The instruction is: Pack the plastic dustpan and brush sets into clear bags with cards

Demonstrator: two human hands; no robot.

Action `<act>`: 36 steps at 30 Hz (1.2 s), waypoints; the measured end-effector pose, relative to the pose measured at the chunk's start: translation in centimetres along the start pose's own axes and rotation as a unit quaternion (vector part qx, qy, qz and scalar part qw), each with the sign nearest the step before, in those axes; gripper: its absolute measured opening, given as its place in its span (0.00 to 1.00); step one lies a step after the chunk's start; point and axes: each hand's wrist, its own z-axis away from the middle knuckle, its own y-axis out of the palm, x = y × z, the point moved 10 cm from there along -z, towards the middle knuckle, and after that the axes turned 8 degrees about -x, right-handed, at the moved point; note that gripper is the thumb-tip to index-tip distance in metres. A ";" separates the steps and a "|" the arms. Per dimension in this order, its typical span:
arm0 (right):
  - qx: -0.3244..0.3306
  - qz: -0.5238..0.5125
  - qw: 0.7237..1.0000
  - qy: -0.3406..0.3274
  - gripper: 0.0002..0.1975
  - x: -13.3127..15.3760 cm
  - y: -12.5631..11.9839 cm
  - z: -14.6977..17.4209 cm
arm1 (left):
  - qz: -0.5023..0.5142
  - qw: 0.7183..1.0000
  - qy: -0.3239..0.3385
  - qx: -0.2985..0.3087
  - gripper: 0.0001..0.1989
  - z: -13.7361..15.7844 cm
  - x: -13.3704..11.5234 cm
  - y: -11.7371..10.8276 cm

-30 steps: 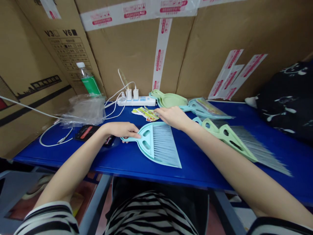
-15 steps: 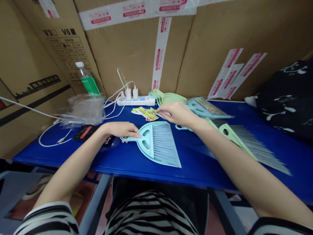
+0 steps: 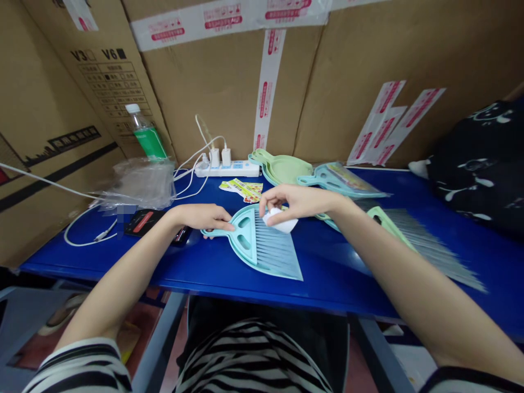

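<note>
My left hand (image 3: pixel 207 216) grips the handle end of a light-blue dustpan (image 3: pixel 292 265), fingers wrapped round it. A matching blue brush (image 3: pixel 244 237) lies nested in the pan, bristles toward the right. Over the pan's upper right part, my right hand (image 3: pixel 301 203) pinches a small white card (image 3: pixel 284 225) between thumb and fingers; its printed side, if any, is turned away. Just behind the pan, yellow-green printed cards (image 3: pixel 245 189) lie loosely overlapped on the blue table (image 3: pixel 196 267).
Green and blue dustpans (image 3: pixel 292 168) are stacked at the back, beside a bagged blue one (image 3: pixel 347 183). A green brush (image 3: pixel 393 226) lies right under my forearm. Leftward are a power strip (image 3: pixel 233 169), clear plastic bags (image 3: pixel 143 183), a bottle (image 3: pixel 147 136) and a black box (image 3: pixel 143 221).
My right hand has come from the cards toward me, bringing a white card over the dustpan. My left hand and the dustpan have stayed put.
</note>
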 end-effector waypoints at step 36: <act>0.094 0.231 0.954 0.166 0.24 -2.8 2.5 0.7 | 0.030 1.000 -0.003 0.000 0.22 -0.1 0.1 0.0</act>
